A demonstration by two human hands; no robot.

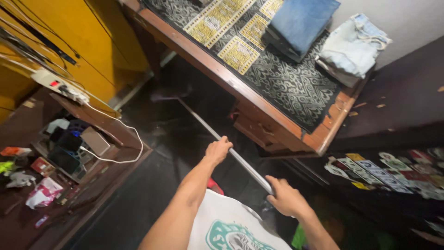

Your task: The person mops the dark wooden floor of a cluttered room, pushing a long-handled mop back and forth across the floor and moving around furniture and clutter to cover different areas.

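I had both hands clamped on the broom handle [240,159]: left hand [217,150] higher, right hand [284,199] at the near end. Its head [169,95] sat on the dark floor [152,185] at eleven o'clock, beside the bed [259,99]. I judged this mid-sweep; next came a steady pull toward me.

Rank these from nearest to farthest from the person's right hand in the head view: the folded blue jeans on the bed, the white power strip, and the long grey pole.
1. The long grey pole: gripped in the right hand itself.
2. The folded blue jeans: up on the patterned bed, top of the view.
3. The white power strip: far left, on the wooden shelf edge.
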